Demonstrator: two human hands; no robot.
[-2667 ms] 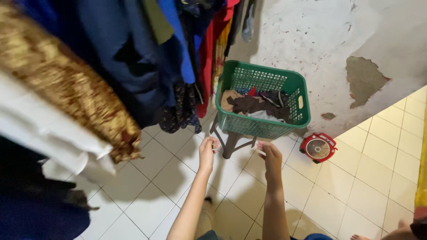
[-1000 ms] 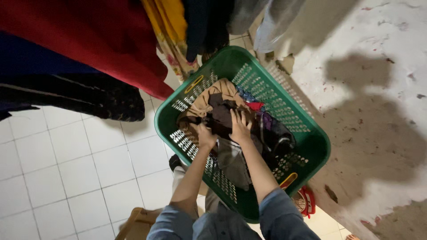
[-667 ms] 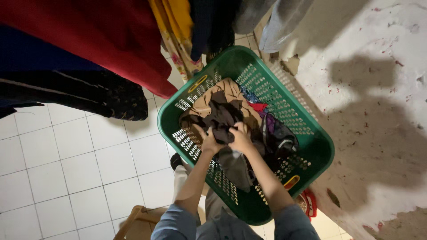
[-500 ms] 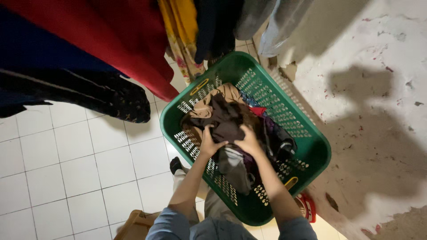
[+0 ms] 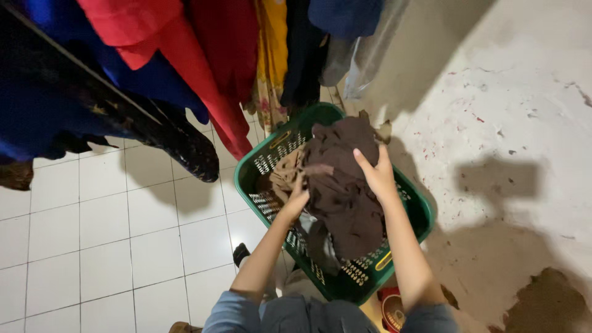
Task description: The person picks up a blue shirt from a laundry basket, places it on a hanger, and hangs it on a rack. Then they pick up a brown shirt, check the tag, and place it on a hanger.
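A dark brown garment (image 5: 345, 179) hangs lifted above a green plastic laundry basket (image 5: 262, 161). My left hand (image 5: 297, 198) grips the garment's lower left side. My right hand (image 5: 376, 174) holds its right edge, fingers spread against the cloth. The garment drapes down and covers much of the basket's inside; a lighter tan piece of cloth (image 5: 285, 174) shows at the basket's left. Both forearms reach up from grey-blue sleeves at the bottom edge.
Hung clothes fill the top: a red garment (image 5: 203, 68), a blue one (image 5: 74, 86), a yellow patterned one (image 5: 270, 68) and dark ones. White floor tiles (image 5: 98, 234) lie to the left, a stained white wall (image 5: 512, 105) to the right. A red round object (image 5: 390, 308) sits below the basket.
Both hands have raised the dark brown garment up out of the basket. The view has shifted and the basket sits nearer the hung clothes.
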